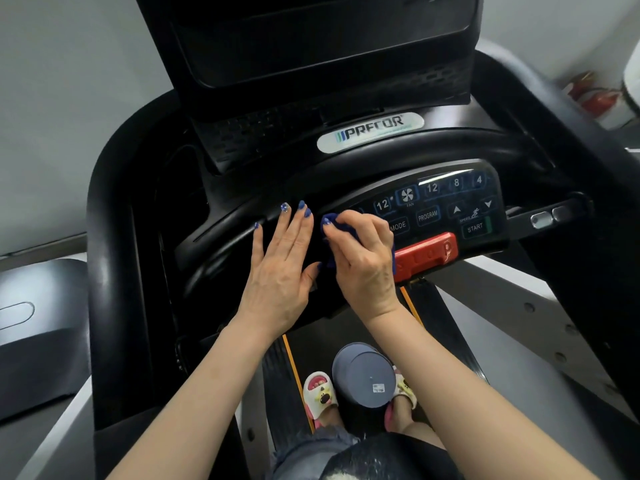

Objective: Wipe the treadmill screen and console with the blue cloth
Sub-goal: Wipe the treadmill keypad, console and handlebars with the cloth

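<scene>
At centre frame her right hand (360, 251) bunches the blue cloth (337, 225) and presses it on the left part of the console (433, 209), while her left hand (280, 268) lies flat and relaxed just beside it, likely to brace herself. The cloth sits almost wholly under her curled fingers; the screen (311, 39) stands well above, at upper centre.

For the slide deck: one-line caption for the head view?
Right hand wipes the treadmill console with a blue cloth while the left hand rests flat beside it.

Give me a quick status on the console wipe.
Left hand flat on console. Right hand grips blue cloth beside keypad. Nothing blocking.
</scene>
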`<state>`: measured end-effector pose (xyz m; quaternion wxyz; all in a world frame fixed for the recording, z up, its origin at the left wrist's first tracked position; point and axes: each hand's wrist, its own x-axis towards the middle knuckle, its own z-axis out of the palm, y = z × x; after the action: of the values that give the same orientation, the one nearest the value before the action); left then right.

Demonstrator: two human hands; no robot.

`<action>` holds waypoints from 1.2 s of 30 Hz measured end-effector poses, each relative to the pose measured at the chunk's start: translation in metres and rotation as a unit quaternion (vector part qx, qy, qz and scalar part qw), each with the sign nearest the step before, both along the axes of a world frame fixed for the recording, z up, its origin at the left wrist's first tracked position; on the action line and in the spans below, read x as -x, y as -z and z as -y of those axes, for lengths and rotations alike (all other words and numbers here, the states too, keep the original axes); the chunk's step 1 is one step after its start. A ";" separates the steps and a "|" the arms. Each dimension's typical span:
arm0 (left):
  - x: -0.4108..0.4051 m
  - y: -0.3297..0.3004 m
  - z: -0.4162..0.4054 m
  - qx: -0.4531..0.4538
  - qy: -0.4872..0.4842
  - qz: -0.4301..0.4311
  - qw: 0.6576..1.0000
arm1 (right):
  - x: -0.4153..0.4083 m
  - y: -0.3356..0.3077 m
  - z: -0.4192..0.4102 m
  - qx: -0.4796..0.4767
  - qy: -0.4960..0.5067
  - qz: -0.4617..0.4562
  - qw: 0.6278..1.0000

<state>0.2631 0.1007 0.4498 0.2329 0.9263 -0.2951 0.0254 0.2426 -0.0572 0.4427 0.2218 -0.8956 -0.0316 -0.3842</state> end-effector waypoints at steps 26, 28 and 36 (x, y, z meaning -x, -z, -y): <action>-0.001 0.002 -0.001 0.014 0.002 0.005 1.000 | -0.012 -0.003 0.006 0.031 0.017 0.013 0.999; -0.001 0.004 0.000 0.016 0.000 0.002 1.000 | -0.014 -0.005 0.004 0.033 0.008 0.011 0.999; 0.000 0.004 0.001 0.010 -0.002 0.005 1.000 | -0.023 -0.020 0.010 0.037 -0.041 -0.001 0.998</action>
<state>0.2631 0.1001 0.4457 0.2409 0.9244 -0.2940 0.0335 0.2655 -0.0677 0.4632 0.2041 -0.9015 -0.0825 -0.3726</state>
